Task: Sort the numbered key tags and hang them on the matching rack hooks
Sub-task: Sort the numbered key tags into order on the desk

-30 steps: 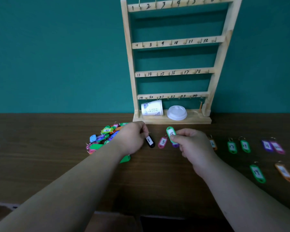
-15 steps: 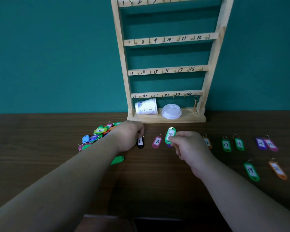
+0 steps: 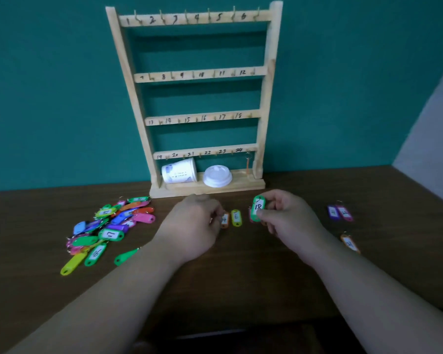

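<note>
The green tag marked 18 (image 3: pixel 258 208) stands nearly upright, ring end up, pinched by the right hand (image 3: pixel 287 215) low in front of the rack (image 3: pixel 266 98). Hook 18 (image 3: pixel 250 115), at the right end of the 3rd rail, lies almost straight above and behind it, nearer this hand. The left hand (image 3: pixel 195 223) curls at an orange tag (image 3: pixel 224 221) on the table (image 3: pixel 241 277); whether it grips the tag cannot be told.
</note>
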